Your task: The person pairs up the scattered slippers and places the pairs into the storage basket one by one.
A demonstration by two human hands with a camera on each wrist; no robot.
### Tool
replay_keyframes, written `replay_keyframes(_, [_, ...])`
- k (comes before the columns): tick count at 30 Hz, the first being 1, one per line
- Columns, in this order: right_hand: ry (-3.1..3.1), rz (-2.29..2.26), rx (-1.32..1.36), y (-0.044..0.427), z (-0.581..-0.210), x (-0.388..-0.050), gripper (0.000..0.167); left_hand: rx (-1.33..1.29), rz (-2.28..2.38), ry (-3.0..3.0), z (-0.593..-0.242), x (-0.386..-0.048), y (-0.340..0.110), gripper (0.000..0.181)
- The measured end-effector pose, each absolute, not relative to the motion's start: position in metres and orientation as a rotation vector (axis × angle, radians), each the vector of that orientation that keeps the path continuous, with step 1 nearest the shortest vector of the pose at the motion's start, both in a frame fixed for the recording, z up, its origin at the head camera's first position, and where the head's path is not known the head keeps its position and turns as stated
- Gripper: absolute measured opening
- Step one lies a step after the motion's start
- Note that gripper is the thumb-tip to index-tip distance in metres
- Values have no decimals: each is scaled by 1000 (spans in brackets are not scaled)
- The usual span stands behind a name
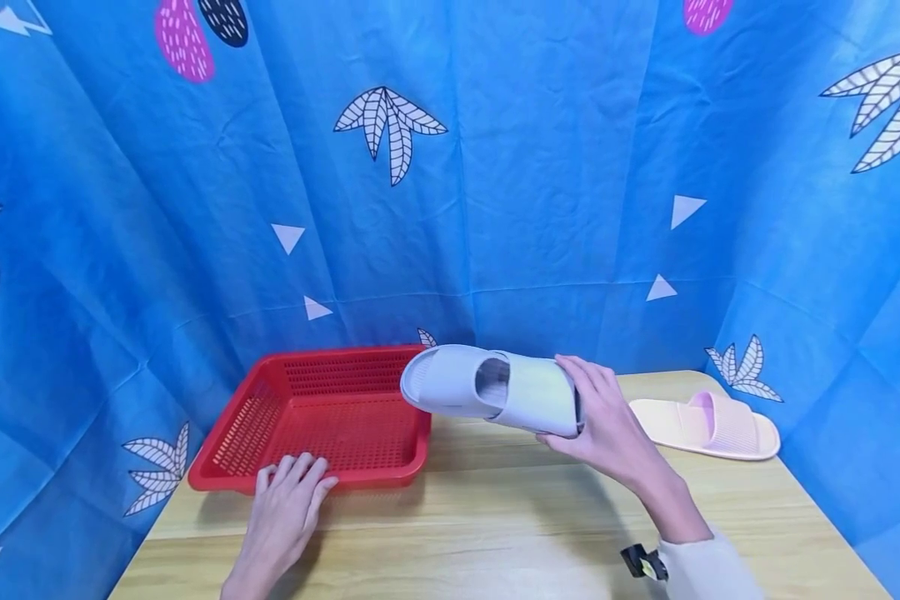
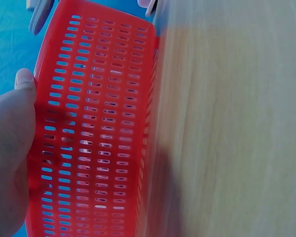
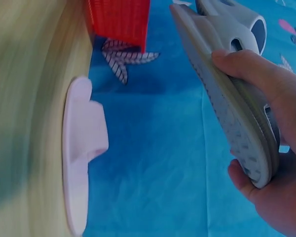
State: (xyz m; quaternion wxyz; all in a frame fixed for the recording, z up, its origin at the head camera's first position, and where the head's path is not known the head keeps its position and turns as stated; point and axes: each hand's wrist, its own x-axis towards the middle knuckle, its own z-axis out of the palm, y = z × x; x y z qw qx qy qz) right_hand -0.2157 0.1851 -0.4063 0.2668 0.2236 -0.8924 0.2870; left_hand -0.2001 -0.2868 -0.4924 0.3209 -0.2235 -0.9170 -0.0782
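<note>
My right hand [image 1: 603, 425] grips a pair of light grey slippers [image 1: 457, 383] at one end, above the table between the basket and a pink slipper. The grey slippers are pressed together and overlap; the right wrist view shows the patterned sole [image 3: 232, 128] of one, with my thumb lying along its side. My left hand [image 1: 285, 508] holds the near rim of a red plastic basket [image 1: 352, 479], fingers bent over the edge. From the left wrist view, the thumb [image 2: 24, 81] lies at the rim, above the slotted basket wall [image 2: 96, 123].
On the right of the wooden table [image 1: 495, 533] a pink slipper [image 1: 727, 429] lies sole down, also seen in the right wrist view. Blue patterned curtain [image 1: 540, 167] hangs behind and at both sides. A small dark object [image 1: 641, 562] sits at the right sleeve's cuff.
</note>
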Motion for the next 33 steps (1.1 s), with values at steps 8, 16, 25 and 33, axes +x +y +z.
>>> replay_keyframes(8, [-2462, 807, 626, 152, -392, -230, 101, -615, -197, -2380, -494, -200, -289, 57])
replay_keyframes(16, [-2474, 821, 680, 118, -382, -243, 100, -608, -197, -2380, -494, -200, -289, 57])
replay_keyframes(25, [-2481, 828, 737, 75, -375, -258, 96, -607, -200, -2367, -495, -201, -287, 59])
replay_keyframes(33, [-2472, 856, 807, 42, -372, -270, 96, -615, -197, -2343, -496, -204, -286, 60])
